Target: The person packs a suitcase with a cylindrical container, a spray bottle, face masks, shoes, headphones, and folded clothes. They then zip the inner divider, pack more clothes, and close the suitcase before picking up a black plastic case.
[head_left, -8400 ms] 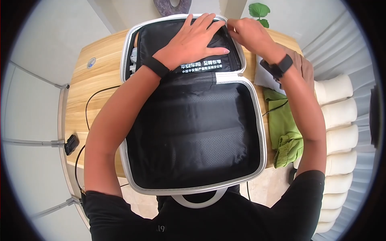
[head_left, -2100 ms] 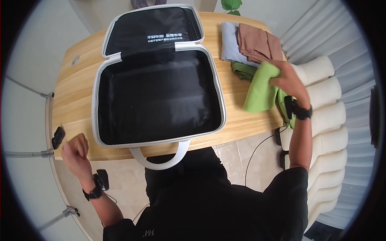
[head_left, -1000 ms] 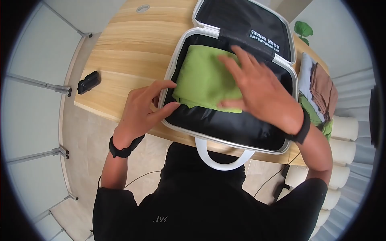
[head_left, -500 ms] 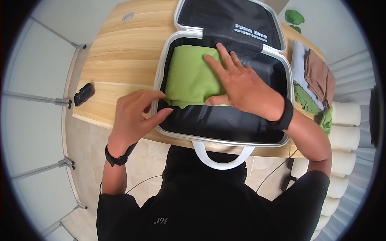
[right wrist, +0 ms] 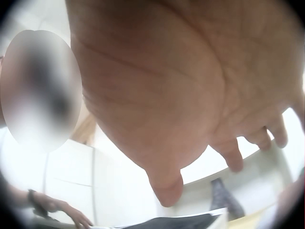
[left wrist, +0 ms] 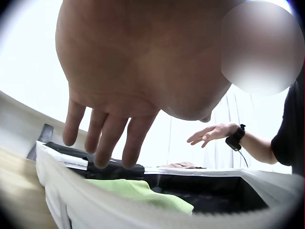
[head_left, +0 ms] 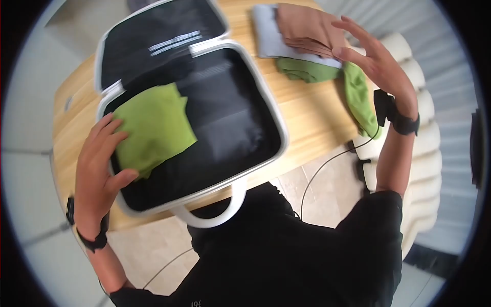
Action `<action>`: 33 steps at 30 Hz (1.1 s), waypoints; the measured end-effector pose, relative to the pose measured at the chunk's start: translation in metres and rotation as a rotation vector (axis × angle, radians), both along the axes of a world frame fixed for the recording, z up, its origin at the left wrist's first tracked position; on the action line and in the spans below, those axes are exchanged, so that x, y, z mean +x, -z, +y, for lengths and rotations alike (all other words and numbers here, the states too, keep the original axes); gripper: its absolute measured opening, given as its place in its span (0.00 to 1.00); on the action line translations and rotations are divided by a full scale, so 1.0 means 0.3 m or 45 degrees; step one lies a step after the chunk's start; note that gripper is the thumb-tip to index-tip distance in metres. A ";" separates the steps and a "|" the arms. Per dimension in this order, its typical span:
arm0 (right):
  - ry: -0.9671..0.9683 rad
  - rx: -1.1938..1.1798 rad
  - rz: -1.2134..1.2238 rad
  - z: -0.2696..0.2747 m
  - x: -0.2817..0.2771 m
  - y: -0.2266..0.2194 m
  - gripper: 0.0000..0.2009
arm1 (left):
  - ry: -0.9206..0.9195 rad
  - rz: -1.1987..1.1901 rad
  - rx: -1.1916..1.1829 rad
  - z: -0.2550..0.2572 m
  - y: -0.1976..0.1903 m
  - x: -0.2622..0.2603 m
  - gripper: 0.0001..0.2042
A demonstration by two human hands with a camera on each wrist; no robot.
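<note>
An open white suitcase [head_left: 240, 117] with black lining lies on the wooden table. A folded light-green garment [head_left: 156, 128] rests in its left part. My left hand [head_left: 99, 163] is at that garment's left edge, over the suitcase rim, with fingers extended; in the left wrist view its fingers hang straight above the case. My right hand [head_left: 376, 59] is spread beside the clothes pile, its fingertips near a folded brown garment [head_left: 309, 28]. Nothing is in its palm in the right wrist view. Under the brown garment lie a grey-blue garment [head_left: 265, 38] and a dark-green garment [head_left: 307, 70].
Another light-green garment [head_left: 358, 94] hangs over the table's right edge. A cream padded seat [head_left: 424, 148] stands to the right. The suitcase's white handle [head_left: 217, 217] juts past the front edge of the table [head_left: 302, 120]. A cable [head_left: 317, 181] runs down from the right wrist.
The right hand has left the green garment in the suitcase and moved right to the clothes pile. The left hand has moved onto the garment's left edge. The head view has turned right.
</note>
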State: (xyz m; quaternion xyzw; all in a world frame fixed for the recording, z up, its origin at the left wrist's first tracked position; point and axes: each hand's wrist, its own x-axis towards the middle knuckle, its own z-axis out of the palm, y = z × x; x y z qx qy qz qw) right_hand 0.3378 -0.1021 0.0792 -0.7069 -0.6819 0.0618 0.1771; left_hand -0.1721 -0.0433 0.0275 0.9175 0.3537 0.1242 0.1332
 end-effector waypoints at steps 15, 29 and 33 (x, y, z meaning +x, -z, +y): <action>0.706 -0.222 -0.018 -0.266 0.316 0.424 0.28 | 0.384 -0.328 -0.094 -0.009 -0.164 0.546 0.34; -0.450 -0.134 0.840 -0.136 -0.173 -0.044 0.20 | 0.630 -0.482 0.559 -0.033 -0.264 0.729 0.38; -1.003 0.213 0.400 0.018 -0.420 0.012 0.19 | 0.377 -0.351 0.063 -0.002 -0.159 0.532 0.37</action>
